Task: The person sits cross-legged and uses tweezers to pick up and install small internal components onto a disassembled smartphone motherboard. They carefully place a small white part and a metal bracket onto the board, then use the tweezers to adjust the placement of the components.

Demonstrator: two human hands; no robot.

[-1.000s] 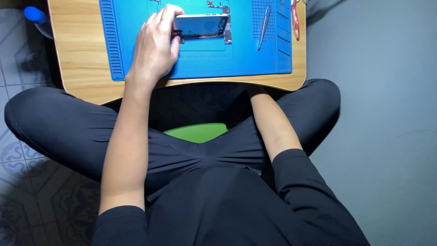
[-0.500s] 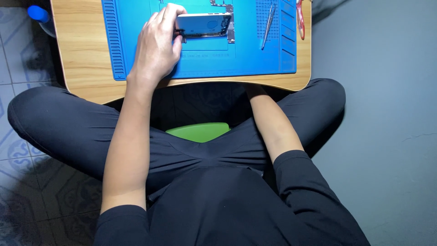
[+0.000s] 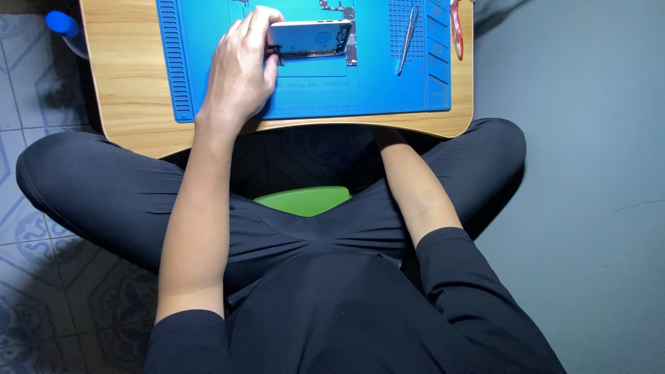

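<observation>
A low wooden table (image 3: 131, 104) stands between patterned floor tiles (image 3: 41, 277) and grey floor (image 3: 589, 173).

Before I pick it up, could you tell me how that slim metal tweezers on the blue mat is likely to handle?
The tweezers looks thin and long, so probably light and stiff. It lies flat on the blue mat, so it is unlikely to roll; the smooth metal may be slippery. Its fine tip could bend if dropped.

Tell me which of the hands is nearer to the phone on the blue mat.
Left. The left hand grips the phone at its end; the right hand is hidden under the wooden table.
</observation>
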